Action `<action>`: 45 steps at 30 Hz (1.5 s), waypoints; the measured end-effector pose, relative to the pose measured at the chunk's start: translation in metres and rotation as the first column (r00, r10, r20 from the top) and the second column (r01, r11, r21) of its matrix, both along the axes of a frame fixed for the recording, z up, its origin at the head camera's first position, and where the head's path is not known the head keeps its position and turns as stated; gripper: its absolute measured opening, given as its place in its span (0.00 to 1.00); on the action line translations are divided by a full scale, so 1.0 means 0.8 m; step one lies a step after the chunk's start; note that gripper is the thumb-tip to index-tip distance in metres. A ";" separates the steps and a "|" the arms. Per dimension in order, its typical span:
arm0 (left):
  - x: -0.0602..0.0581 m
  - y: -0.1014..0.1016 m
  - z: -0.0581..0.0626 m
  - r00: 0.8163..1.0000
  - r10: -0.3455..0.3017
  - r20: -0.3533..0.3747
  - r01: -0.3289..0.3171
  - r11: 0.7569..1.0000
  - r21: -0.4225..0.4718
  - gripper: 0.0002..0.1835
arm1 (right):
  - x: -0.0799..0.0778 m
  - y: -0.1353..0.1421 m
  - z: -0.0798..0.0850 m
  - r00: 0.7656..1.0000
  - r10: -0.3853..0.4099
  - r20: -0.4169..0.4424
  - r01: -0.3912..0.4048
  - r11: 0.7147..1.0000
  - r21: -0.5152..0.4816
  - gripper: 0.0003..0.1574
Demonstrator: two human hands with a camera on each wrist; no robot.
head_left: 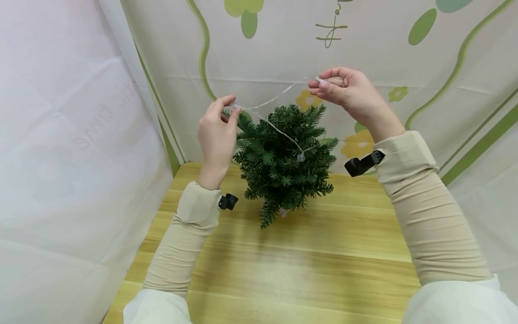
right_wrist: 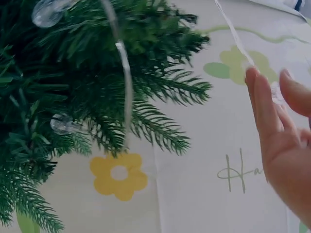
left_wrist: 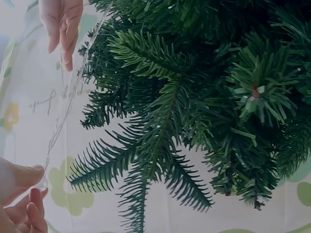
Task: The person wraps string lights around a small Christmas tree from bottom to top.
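A small artificial Christmas tree point(head_left: 283, 157) stands on the wooden table. My left hand point(head_left: 218, 128), at its upper left, pinches a clear string of lights point(head_left: 279, 132) between thumb and fingers. Higher up and to the right, my right hand point(head_left: 352, 92) pinches another part of that string near a clear bulb point(right_wrist: 277, 92). Between the hands the wire sags slightly; another stretch runs down from the left hand to a round clear bulb point(head_left: 301, 156) on the branches. In the right wrist view, a second bulb point(right_wrist: 60, 124) sits among the needles.
The wooden table point(head_left: 283, 270) extends in front of the tree. Behind it hangs a pale cloth backdrop point(head_left: 263, 58) with printed flowers and lettering, and a white cloth wall point(head_left: 73, 180) closes off the left side. Black straps with small devices point(head_left: 364, 163) sit at both wrists.
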State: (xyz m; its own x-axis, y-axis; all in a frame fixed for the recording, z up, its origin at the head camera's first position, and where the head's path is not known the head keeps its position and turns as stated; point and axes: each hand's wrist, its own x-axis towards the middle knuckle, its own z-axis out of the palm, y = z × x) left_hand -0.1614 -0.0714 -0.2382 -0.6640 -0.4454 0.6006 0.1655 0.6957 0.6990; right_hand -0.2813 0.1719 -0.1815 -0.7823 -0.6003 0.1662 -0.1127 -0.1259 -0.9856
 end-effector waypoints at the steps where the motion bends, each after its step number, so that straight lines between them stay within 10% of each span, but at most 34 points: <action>1: 0.000 0.000 -0.001 1.000 0.001 -0.012 -0.001 1.000 0.003 0.15 | 0.000 -0.003 -0.001 0.999 -0.041 -0.025 0.041 0.999 0.010 0.17; 8: -0.001 -0.004 -0.010 1.000 0.023 -0.019 -0.023 1.000 0.012 0.14 | -0.004 -0.017 -0.016 0.916 -0.294 -0.274 0.348 0.921 0.175 0.13; 14: -0.003 -0.003 -0.021 1.000 0.013 -0.019 -0.014 1.000 -0.023 0.14 | -0.001 -0.017 -0.027 0.853 -0.275 -0.444 0.424 0.861 0.281 0.17; 30: -0.005 0.007 -0.033 0.999 -0.027 -0.029 0.024 0.994 -0.105 0.13 | -0.002 0.009 -0.038 0.845 -0.296 -0.446 0.468 0.814 0.346 0.15; 45: -0.004 0.017 -0.039 0.998 -0.050 -0.043 0.043 0.986 -0.161 0.16 | 0.011 0.045 -0.030 0.861 -0.137 -0.489 0.394 0.788 0.472 0.20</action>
